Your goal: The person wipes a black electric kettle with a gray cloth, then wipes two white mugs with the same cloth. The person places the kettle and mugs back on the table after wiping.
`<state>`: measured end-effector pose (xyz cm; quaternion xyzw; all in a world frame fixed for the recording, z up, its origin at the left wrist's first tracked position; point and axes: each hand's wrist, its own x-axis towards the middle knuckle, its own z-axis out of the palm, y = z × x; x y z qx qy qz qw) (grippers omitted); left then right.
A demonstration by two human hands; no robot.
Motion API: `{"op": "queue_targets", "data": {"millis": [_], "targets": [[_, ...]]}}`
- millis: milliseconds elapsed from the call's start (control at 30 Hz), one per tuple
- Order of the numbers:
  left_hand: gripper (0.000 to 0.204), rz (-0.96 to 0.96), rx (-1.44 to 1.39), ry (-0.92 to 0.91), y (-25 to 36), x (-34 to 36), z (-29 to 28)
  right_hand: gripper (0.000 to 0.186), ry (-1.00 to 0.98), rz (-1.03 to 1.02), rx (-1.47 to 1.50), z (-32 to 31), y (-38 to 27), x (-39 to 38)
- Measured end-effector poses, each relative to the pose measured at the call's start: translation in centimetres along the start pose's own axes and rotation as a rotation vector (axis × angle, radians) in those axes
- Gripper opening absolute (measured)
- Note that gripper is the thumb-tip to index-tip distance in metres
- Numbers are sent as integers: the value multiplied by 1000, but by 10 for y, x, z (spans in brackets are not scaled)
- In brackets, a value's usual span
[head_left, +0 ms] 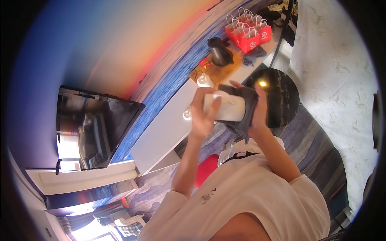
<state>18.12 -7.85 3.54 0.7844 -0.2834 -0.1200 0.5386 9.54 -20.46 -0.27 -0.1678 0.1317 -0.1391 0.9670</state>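
In front of my chest, my left hand (204, 114) grips one end of a white cylindrical cup (231, 107), which lies tilted on its side. My right hand (259, 108) holds a dark grey cloth (250, 105) wrapped against the cup's other end. The fingers of my left hand are slightly blurred. Just beyond my hands, a white lidded cup (204, 80) stands by a wooden tray (230, 74). A white round lid-like piece (187, 114) shows beside my left wrist, partly hidden by it.
A white cabinet (163, 124) runs along the mural wall. It carries a dark kettle (220, 53), red paper bags (247, 34) and a crumpled dark cloth (254, 55). To the right are a round black table (277, 98) and a white curtain (333, 72); a television (96, 128) hangs left.
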Motion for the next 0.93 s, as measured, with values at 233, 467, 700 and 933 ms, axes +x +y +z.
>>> {"op": "queue_targets", "data": {"millis": [233,467,700,933], "targets": [[30,-301,-948,387,-21,-11,-18,85,-550,-712,-873,56,9,-25],[36,-146,-1189,211,-1,-49,-60,59,-793,-1115,-1441,97,31,-37],[33,-55,-715,503,-10,-104,-97,63,-729,-1169,-1425,131,72,-51],[31,473,-155,638,12,-132,-138,70,-732,-421,-1096,130,106,-60]]}}
